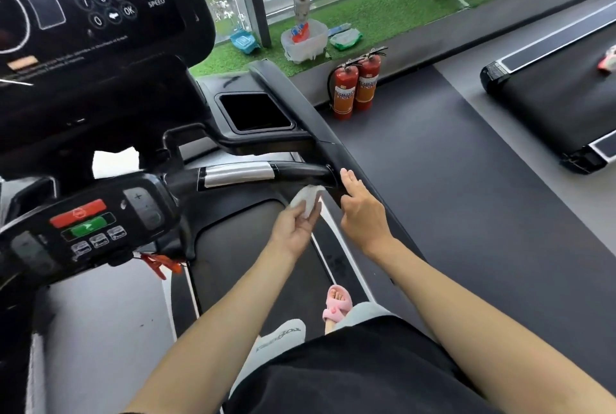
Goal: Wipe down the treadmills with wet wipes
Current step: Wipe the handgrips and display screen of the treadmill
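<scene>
Both hands are up at the right side of the treadmill [233,247]. My left hand [295,227] pinches a crumpled wet wipe [306,205], just under the right end of the handlebar [253,175]. That bar runs across me, stretching leftward from the wipe. My right hand [361,210] is spread and loose, holding nothing, beside the side rail [308,120]. The left hand is nearer, so I'd wipe leftward with it.
</scene>
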Demonstrator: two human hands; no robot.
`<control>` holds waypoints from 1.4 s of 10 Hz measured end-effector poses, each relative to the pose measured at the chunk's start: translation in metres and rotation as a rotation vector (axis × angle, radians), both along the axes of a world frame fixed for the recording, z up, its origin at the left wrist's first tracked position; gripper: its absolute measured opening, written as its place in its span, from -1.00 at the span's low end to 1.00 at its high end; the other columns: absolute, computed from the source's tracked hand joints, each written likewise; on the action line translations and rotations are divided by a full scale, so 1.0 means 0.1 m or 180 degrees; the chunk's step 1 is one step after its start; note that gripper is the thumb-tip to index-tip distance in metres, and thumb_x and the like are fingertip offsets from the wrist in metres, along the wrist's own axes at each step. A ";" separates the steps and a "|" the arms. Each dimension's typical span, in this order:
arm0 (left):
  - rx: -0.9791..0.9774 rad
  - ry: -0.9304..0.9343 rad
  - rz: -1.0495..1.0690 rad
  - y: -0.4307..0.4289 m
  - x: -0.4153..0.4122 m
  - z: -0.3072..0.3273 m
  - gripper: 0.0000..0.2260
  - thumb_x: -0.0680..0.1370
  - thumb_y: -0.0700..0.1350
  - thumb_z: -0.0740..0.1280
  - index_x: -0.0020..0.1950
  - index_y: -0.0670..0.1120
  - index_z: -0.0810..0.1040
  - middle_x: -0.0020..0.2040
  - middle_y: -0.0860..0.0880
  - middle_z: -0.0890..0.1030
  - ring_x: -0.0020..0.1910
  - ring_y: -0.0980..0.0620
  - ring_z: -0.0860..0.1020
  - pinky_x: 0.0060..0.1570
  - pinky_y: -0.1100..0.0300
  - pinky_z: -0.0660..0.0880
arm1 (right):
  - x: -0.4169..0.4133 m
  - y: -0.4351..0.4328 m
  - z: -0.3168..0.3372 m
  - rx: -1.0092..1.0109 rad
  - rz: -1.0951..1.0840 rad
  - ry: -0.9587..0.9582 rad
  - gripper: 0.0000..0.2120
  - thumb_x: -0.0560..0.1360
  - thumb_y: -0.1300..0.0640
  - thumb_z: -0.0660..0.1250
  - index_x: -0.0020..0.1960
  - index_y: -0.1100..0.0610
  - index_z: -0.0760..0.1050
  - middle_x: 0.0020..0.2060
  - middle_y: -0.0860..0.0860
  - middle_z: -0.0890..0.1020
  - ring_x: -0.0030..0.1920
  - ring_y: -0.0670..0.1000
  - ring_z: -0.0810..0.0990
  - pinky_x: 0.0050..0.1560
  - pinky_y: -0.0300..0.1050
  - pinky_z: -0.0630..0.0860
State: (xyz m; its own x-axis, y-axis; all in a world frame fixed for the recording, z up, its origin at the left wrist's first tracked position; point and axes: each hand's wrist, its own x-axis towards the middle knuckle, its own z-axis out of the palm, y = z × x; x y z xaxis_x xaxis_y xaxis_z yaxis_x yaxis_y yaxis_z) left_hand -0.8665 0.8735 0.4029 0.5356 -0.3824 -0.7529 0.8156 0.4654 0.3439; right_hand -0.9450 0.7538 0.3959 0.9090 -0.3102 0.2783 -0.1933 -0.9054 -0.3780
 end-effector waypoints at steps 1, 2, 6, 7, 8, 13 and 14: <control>0.0696 0.0008 -0.0269 0.09 0.04 -0.15 -0.67 0.62 -0.41 0.02 0.37 -0.39 0.32 0.28 -0.32 0.49 0.27 -0.24 0.50 0.09 0.05 0.48 | 0.00 0.01 0.01 -0.0007 0.0042 -0.0030 -0.75 0.11 0.60 0.38 -0.49 0.32 0.42 0.23 0.33 0.53 0.21 0.27 0.56 0.19 0.17 0.51; 0.1074 -0.0131 -0.0753 -0.11 0.07 -0.09 -0.68 0.62 -0.39 0.05 0.37 -0.35 0.33 0.28 -0.27 0.47 0.17 -0.23 0.50 0.01 0.03 0.48 | 0.00 0.00 0.01 -0.0033 0.0106 -0.0005 -0.76 0.11 0.60 0.39 -0.49 0.32 0.43 0.23 0.34 0.53 0.21 0.27 0.56 0.19 0.18 0.51; 0.0278 0.0132 -0.0459 -0.20 0.19 0.39 -0.68 0.63 -0.42 -0.06 0.37 -0.48 0.21 0.35 -0.40 0.38 0.38 -0.28 0.38 0.31 -0.03 0.34 | -0.03 0.08 -0.05 -0.0186 -0.0001 0.0191 -0.86 0.19 0.54 0.44 -0.29 0.40 0.58 0.30 0.37 0.45 0.31 0.36 0.45 0.32 0.22 0.36; -0.0009 0.0078 -0.0159 0.14 0.20 0.56 -0.71 0.63 -0.41 -0.03 0.25 -0.52 0.34 0.23 -0.37 0.51 0.29 -0.23 0.48 0.24 0.08 0.45 | -0.02 0.14 -0.04 -0.0151 -0.0064 0.0138 -0.79 0.21 0.53 0.43 -0.45 0.33 0.46 0.32 0.38 0.42 0.34 0.38 0.40 0.35 0.23 0.32; -0.0142 -0.0045 0.0050 0.49 0.20 0.55 -0.73 0.62 -0.40 -0.03 0.15 -0.45 0.41 0.01 -0.35 0.62 0.08 -0.19 0.61 -0.04 0.09 0.61 | 0.00 0.20 -0.02 -0.0097 -0.0170 0.0164 -0.80 0.22 0.52 0.45 -0.41 0.32 0.49 0.31 0.40 0.41 0.34 0.39 0.40 0.36 0.24 0.27; 0.0776 -0.0105 -0.0173 -0.12 0.16 0.46 -0.71 0.64 -0.29 0.11 0.23 -0.49 0.42 0.21 -0.44 0.49 0.18 -0.34 0.51 0.24 -0.09 0.44 | 0.07 0.20 -0.01 -0.0072 -0.0046 0.0183 -0.87 0.28 0.45 0.42 -0.39 0.31 0.52 0.28 0.36 0.48 0.34 0.30 0.44 0.40 0.28 0.19; 0.1094 -0.0825 -0.1048 0.11 -0.09 0.99 -0.50 0.60 0.21 0.19 -0.21 -0.23 0.49 -0.04 -0.40 0.55 -0.02 -0.37 0.51 0.05 0.16 0.57 | 0.09 0.24 0.00 -0.0060 -0.0071 0.0212 -0.78 0.28 0.44 0.44 -0.45 0.27 0.47 0.27 0.35 0.49 0.35 0.30 0.44 0.41 0.25 0.18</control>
